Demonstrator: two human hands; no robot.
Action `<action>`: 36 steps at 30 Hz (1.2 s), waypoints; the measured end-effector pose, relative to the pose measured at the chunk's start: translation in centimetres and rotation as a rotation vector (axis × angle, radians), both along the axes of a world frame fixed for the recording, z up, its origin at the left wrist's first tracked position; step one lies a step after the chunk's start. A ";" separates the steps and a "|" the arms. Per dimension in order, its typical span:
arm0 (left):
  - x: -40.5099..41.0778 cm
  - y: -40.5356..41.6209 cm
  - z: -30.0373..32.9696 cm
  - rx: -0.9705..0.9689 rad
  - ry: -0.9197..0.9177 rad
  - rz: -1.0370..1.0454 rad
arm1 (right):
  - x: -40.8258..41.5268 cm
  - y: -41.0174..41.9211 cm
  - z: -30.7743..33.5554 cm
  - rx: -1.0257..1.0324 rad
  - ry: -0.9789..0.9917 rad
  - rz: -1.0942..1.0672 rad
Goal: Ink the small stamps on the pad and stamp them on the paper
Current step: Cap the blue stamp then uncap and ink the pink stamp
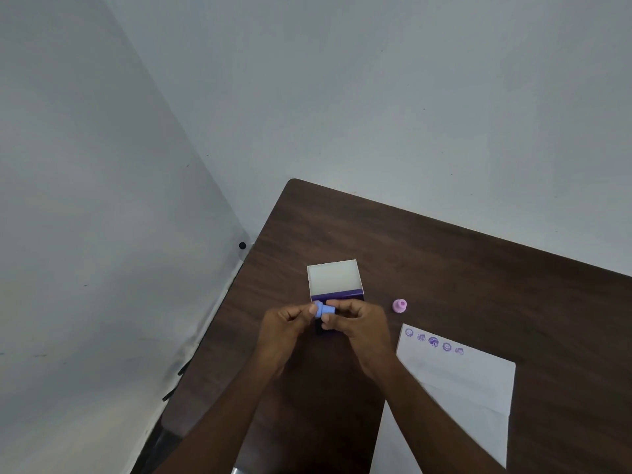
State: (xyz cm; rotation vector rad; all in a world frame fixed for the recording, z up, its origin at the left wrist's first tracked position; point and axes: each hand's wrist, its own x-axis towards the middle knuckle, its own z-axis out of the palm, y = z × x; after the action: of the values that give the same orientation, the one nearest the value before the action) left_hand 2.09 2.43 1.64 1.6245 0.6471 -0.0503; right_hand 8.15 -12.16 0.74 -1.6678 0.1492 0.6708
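A small blue stamp (pixel 322 309) is pinched between the fingertips of my left hand (pixel 286 328) and my right hand (pixel 355 325), lying sideways just above the near edge of the ink pad. The ink pad (pixel 337 295) is a purple box whose white lid stands open behind it; my hands cover its front. A pink stamp (pixel 399 305) stands alone on the table to the right of the pad. The white paper (pixel 458 381) lies at the right, with a row of several purple prints along its top edge.
The dark wooden table (pixel 427 254) sits in a corner of grey walls, with its left edge close to the wall. A black dot (pixel 242 245) marks the wall near the table's far left corner.
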 end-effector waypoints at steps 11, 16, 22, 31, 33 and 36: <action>0.4 0.8 0.1 -0.117 -0.041 -0.034 | 0.7 -0.7 0.2 0.079 0.037 -0.019; 0.5 0.8 -0.3 -0.060 0.007 -0.068 | 0.5 -1.0 -0.2 0.023 0.045 -0.031; 1.1 0.4 -1.1 -0.080 0.075 -0.134 | 1.0 -1.9 0.1 0.029 0.078 -0.007; 3.8 -2.7 -1.8 -0.060 0.089 -0.253 | 4.5 -6.4 -0.5 -0.463 -0.418 -0.035; 4.4 -3.6 -2.0 -0.031 0.074 -0.269 | 5.8 -7.5 -1.0 -0.560 -0.500 0.027; 5.2 -4.8 -2.4 0.005 0.067 -0.282 | 7.2 -8.2 -2.0 -0.718 -0.526 0.122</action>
State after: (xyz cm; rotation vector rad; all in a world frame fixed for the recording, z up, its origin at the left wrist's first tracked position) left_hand 7.30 -2.41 -0.76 1.7146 0.4649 -0.3106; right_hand 15.30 -20.33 -1.27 -2.5048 -0.1083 0.2451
